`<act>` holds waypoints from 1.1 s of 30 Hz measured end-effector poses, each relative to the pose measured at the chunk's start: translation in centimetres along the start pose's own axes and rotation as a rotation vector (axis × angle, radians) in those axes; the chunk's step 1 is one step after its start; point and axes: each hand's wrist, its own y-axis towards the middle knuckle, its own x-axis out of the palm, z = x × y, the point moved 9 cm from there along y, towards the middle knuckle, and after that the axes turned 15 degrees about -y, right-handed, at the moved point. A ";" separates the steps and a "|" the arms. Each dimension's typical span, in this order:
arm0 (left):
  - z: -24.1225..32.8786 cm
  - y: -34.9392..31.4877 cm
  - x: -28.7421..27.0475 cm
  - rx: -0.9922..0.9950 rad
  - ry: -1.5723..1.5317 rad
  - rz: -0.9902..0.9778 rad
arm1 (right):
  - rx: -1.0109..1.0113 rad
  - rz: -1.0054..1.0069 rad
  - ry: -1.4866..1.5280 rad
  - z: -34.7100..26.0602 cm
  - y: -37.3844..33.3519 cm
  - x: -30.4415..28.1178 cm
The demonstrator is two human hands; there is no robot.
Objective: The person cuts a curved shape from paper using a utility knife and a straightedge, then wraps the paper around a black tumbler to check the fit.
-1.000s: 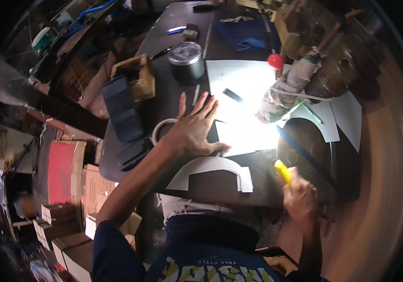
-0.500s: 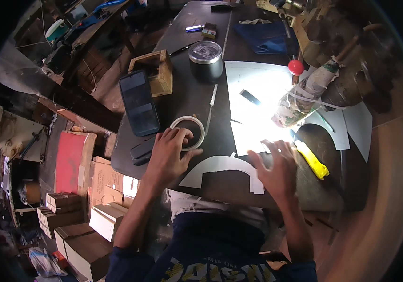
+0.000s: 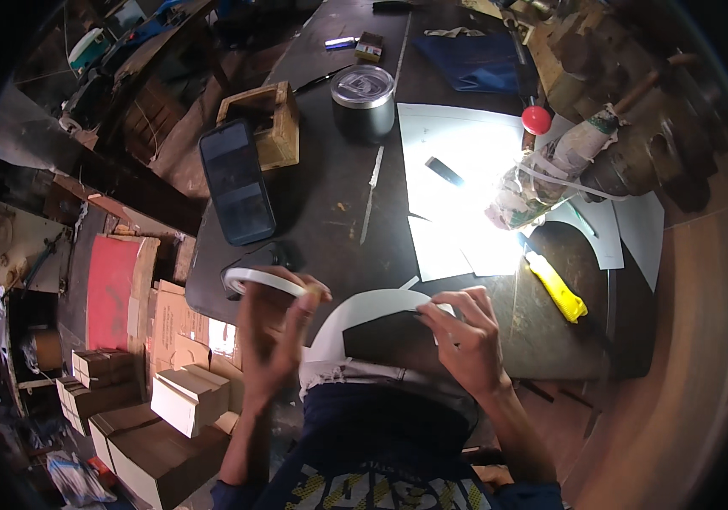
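White paper arch (image 3: 381, 299), six o'clock in view, right end pinched by right hand (image 3: 470, 344); tape roll (image 3: 262, 276), at arch's ten o'clock, pinched by left hand (image 3: 272, 331); step, seemingly, taking up both; next move calls for steadying paper and finding tape's loose end.

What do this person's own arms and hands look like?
The left hand and right hand are bare and ungloved. The forearms are bare too, below short navy sleeves; the shirt is navy, with pale and yellow lettering.
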 end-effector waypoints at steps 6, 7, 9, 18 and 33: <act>-1.9 -2.0 1.7 0.067 0.419 -0.087 | 0.229 -0.012 -0.191 2.6 4.1 0.2; -1.6 -2.2 2.4 0.168 0.587 -0.144 | 0.252 -0.102 -0.185 3.1 4.7 0.9; -2.5 -2.9 3.0 0.140 0.886 -0.163 | 0.289 -0.243 -0.110 3.9 5.4 2.7; -3.5 -3.6 2.0 0.195 1.132 -0.264 | 0.196 -0.304 -0.207 3.1 6.7 3.2; -1.3 1.0 2.5 0.056 0.322 0.081 | 0.909 -0.355 0.448 6.9 -4.5 -2.0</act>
